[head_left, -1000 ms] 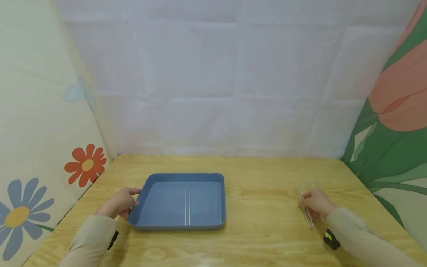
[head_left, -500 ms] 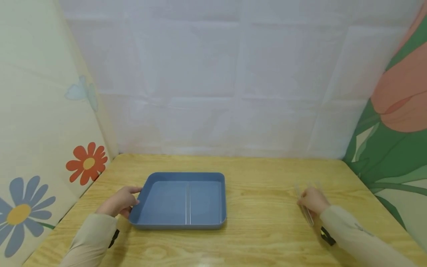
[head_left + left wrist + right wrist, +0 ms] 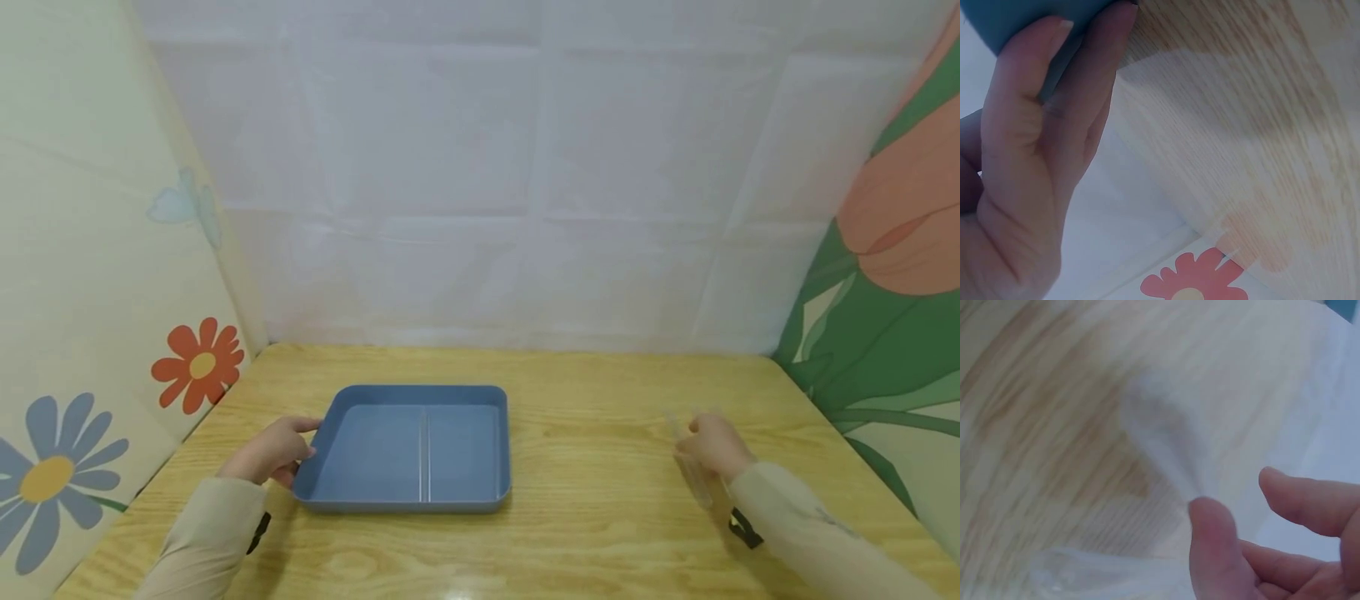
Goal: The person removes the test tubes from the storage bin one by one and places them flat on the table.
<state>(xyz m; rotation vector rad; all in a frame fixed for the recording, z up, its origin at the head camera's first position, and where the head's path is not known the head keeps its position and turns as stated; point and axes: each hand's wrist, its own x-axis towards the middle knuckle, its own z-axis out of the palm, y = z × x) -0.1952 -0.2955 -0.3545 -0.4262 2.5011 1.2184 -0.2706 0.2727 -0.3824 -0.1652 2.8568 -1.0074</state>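
A blue rectangular tray [image 3: 375, 454] stands on the table left of the middle. My left hand [image 3: 266, 452] grips its left wall, with fingertips at the rim; in the left wrist view a thumb [image 3: 1022, 87] and a finger lie against the blue wall [image 3: 997, 19]. Inside the tray a clear strip [image 3: 425, 467] runs from front to back. On the right, my right hand [image 3: 712, 450] pinches a slim clear tube [image 3: 701, 483], which looks blurred. Two clear, tube-like shapes [image 3: 1160, 431] converge at the fingertips in the right wrist view, while one finger is raised apart.
The wood-patterned table [image 3: 585, 517] meets a white cloth backdrop [image 3: 480, 208] at its far edge. Flower-printed cloth [image 3: 82, 292] hangs on the left, and cloth with large tulips [image 3: 892, 250] on the right.
The right hand shifts slightly left, then back right, and the clear tube in it turns blurred. The left hand stays on the tray.
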